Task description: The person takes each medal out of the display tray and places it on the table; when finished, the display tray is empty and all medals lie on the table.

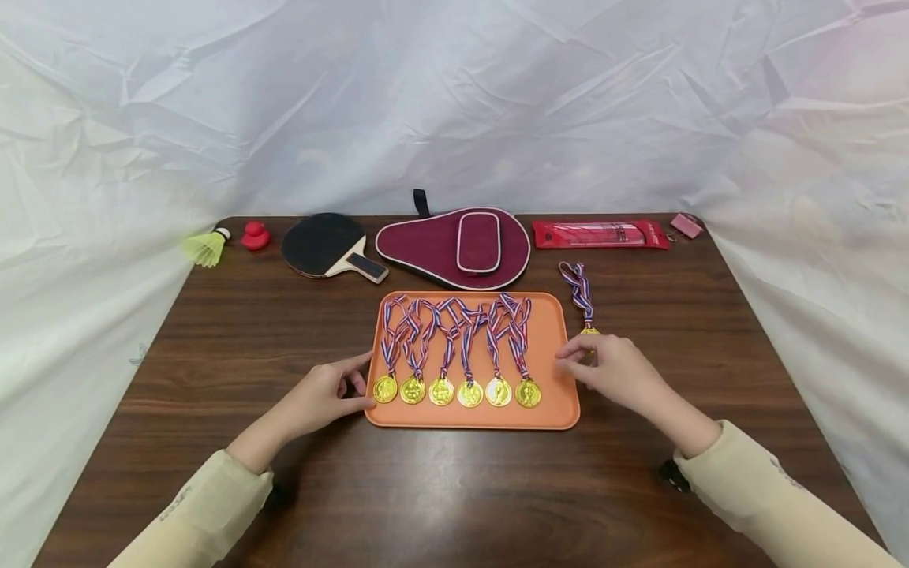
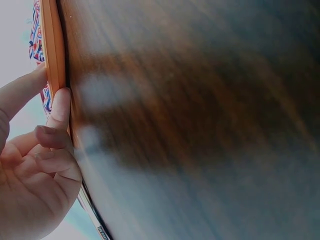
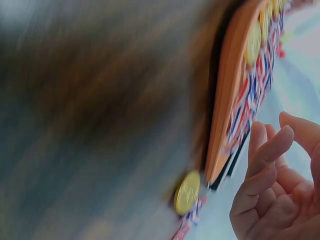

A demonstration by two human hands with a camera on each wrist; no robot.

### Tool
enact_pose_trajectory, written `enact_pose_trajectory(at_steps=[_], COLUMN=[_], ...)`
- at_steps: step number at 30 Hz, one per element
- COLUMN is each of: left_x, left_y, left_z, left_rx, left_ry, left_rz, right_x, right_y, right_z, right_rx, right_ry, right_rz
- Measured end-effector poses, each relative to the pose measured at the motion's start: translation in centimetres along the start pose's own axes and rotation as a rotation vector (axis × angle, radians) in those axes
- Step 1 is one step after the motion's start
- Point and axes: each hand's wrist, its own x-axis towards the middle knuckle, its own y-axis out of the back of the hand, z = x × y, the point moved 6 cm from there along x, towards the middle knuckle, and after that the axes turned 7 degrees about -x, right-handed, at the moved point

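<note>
1. Head view: at the centre of the frame, six round gold medals on red, white and blue striped ribbons [image 1: 442, 390] lie in a row on a rectangular orange tray [image 1: 550, 323]. Right of centre, a loose gold medal on a matching striped ribbon [image 1: 581, 293] lies on the dark wood-grain surface [image 1: 440, 489]. The left hand [image 1: 330, 394] holds the tray's left edge in its fingers; the right hand [image 1: 618, 375], over the tray's right edge, holds nothing. Good handling, I judge, means steadying the tray without tilting it, and pinching a disc by its edge so that its ribbon stays clear of the row.
2. Left wrist view: at the left of the frame, a fingertip presses the tray's outer side, contact the head view barely shows. Discs are hidden here.
3. Right wrist view: at lower centre, the loose disc sits beside the tray's corner, apart from the loosely bent right fingers; from the head, the hand partly covers it.
</note>
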Motion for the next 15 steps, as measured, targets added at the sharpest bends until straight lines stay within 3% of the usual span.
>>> enact_pose_trajectory(at_steps=[7,15], left_x=[0.0,-0.1], left_y=[0.1,0.2], left_z=[-0.2,-0.5], left_rx=[-0.037,-0.065], left_ry=[0.003,-0.001], left_rz=[0.009,0.004], right_x=[-0.2,-0.1], right_y=[-2.7,-3.7], right_z=[-1.8,-2.1], right_rx=[0.026,-0.011], right_ry=[0.045,0.032], right_rz=[-0.106,-0.144])
